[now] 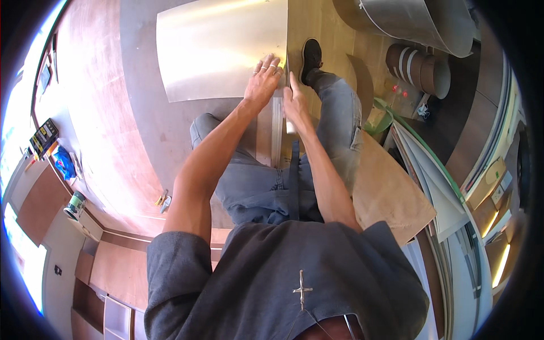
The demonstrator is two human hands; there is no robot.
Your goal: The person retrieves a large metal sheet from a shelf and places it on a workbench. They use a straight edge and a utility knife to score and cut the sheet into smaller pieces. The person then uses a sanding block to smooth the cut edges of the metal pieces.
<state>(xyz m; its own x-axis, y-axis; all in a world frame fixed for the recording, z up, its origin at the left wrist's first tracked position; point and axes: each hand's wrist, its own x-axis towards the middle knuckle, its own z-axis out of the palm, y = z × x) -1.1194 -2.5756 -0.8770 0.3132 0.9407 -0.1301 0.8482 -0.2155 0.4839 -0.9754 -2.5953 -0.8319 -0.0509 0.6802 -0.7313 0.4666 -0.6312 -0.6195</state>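
Observation:
A shiny metal sheet, brushed and pale, lies on the work surface in front of me. My left hand rests on its lower right corner with the fingers stretched out flat, and rings show on some of them. Just past the sheet's right edge is my right hand, its index finger pointing forward along that edge and its other fingers curled. A pale, short piece shows below the right palm; whatever that hand holds is mostly hidden and slightly blurred.
My legs straddle the table's corner, with a dark shoe on the wooden floor. Rolled sheets lie at the far right. Boards and panels lean on the right. A small tool and a can are on the left.

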